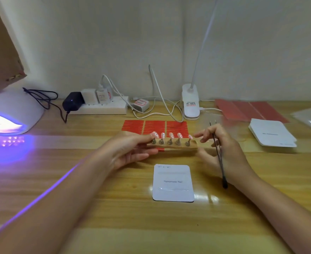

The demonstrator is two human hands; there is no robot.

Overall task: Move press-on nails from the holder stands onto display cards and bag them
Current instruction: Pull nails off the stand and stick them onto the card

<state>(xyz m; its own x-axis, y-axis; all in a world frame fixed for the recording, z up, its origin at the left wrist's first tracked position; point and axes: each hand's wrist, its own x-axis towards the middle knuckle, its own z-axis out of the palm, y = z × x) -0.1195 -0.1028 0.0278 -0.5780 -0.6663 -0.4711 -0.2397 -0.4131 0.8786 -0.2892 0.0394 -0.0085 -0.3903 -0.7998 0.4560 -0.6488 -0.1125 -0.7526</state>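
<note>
The holder (172, 144) is a wooden bar held above the table (114, 217), its long axis running left to right, level. Five small stands are in a row on it, and each carries a pink nail (171, 135) that points up and a little away from the person.

The left hand (130, 153) comes from the lower left, palm turned up, and grips the left end of the holder with thumb on top and fingers curled under. The right hand (222, 149) comes from the lower right; its fingers are loosely spread near the right end of the holder, and I cannot tell if they touch it. This hand also holds black tweezers (217, 153), tips pointing away, the back end toward the person.

Below the holder a white card (173, 182) lies flat on the table, with the words "Handmade Nail". A stack of such cards (272, 132) is at the right, its print too blurred to read.
</note>
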